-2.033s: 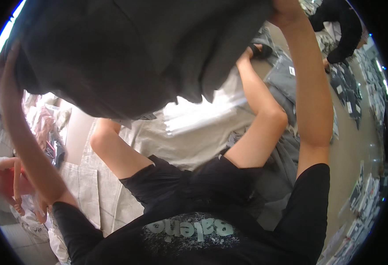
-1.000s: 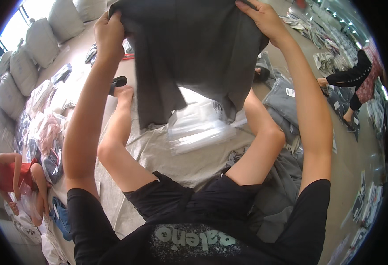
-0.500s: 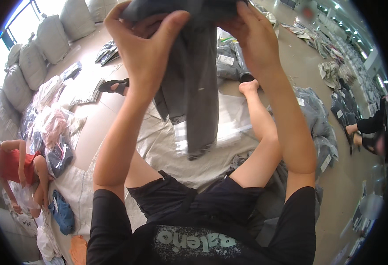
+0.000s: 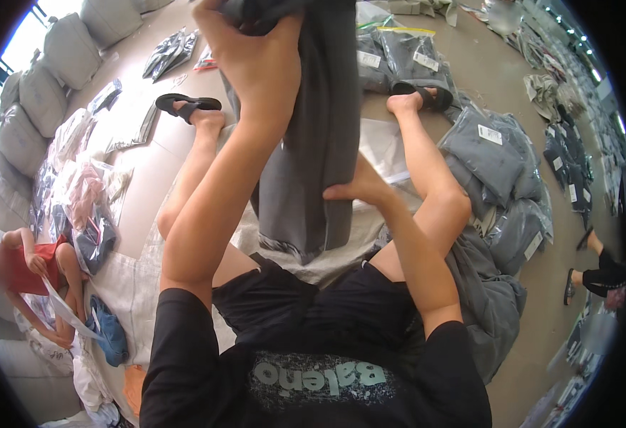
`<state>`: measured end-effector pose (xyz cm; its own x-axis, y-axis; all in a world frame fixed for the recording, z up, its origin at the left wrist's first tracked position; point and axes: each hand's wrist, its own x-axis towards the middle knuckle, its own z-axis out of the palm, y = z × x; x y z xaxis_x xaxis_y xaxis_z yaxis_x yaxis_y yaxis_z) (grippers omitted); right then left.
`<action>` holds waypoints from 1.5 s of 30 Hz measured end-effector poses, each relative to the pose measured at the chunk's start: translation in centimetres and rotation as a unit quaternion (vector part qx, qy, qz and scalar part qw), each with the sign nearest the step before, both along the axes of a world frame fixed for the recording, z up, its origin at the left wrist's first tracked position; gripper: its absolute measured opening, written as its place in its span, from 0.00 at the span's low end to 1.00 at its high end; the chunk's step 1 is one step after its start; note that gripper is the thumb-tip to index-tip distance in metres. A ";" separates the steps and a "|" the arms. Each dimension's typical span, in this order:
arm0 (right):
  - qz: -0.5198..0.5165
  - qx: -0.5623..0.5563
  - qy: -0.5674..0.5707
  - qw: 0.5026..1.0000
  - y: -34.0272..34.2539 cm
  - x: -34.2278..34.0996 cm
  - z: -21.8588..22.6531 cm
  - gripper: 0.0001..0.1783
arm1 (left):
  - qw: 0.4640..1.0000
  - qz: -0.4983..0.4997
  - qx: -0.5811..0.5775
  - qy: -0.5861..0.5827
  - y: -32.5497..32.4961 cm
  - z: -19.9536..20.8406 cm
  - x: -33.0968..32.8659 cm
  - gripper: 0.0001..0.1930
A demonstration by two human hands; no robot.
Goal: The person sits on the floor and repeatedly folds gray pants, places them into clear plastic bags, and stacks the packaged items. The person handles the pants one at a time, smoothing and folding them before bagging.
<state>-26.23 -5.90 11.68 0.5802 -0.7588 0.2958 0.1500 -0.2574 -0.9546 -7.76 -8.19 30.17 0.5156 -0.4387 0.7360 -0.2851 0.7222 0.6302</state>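
A pair of dark grey trousers (image 4: 306, 171) hangs in front of me, its legs together and the hems above my lap. My left hand (image 4: 259, 68) is closed around the bunched upper part, near the top of the picture. Lower down, my right hand (image 4: 361, 184) grips the right edge of the legs, the thumb in front and the other fingers hidden behind the cloth. The trousers' top end runs out of the picture.
Bagged grey garments (image 4: 484, 153) lie beside my right leg, with more bags (image 4: 409, 57) beyond my right foot. Loose grey cloth (image 4: 477, 307) lies at my right hip. A pale sheet (image 4: 245, 235) lies under me. At left, a person in red (image 4: 42, 267) sits near stuffed sacks (image 4: 35, 143).
My right hand has moved from the trousers' top down to the edge of the legs. My left hand has moved slightly right and up. The person at left now holds a pale flat sheet.
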 end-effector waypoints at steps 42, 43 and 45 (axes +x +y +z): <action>-0.278 0.010 0.227 0.933 -33.0 5.0 -24.9 0.31 | 0.836 0.267 0.339 -0.339 -7.3 -33.5 18.1 0.26; -0.277 0.013 0.234 0.932 -34.6 6.5 -25.2 0.33 | 0.810 0.221 0.384 -0.384 -5.6 -33.4 14.1 0.26; -0.277 0.014 0.245 0.929 -37.4 9.6 -24.1 0.38 | 0.829 0.015 0.313 -0.463 -3.2 -36.4 8.2 0.28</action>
<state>-16.58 -43.29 -12.41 0.1584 -0.9846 0.0739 -0.4528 -0.1390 -0.8807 0.47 -11.42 -6.25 -0.1260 -0.8816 0.4549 -0.8683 0.3197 0.3792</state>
